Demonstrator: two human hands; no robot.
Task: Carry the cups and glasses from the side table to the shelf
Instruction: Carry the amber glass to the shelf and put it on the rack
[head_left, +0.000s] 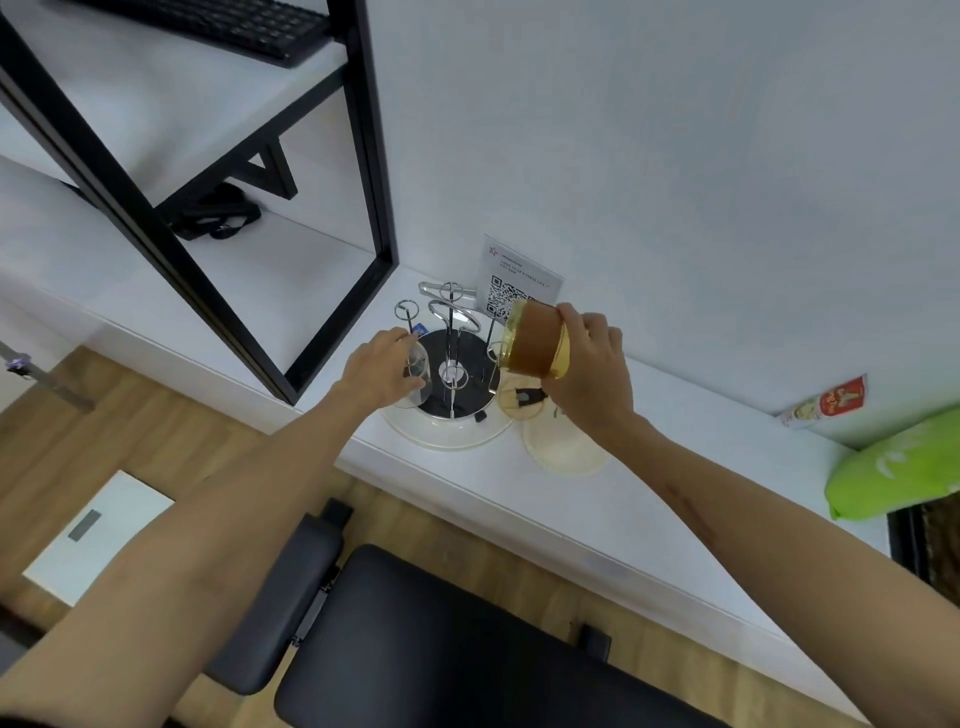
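Observation:
A wire cup rack (453, 332) stands on a round mirrored base inside a white tray (447, 434) on the white side table (597, 499). My left hand (379, 371) is closed around a clear glass (418, 371) at the rack's left side. My right hand (587, 369) holds an amber glass (535, 340) tilted on its side, lifted above the rack's right edge. The black-framed shelf (249, 228) with white boards rises to the left.
A QR-code card (514, 286) leans on the wall behind the rack. Two pale saucers (563, 447) lie right of the tray, one with a small dark item on it. A green bag (898, 467) and a packet sit far right. A black bench (441, 649) stands below.

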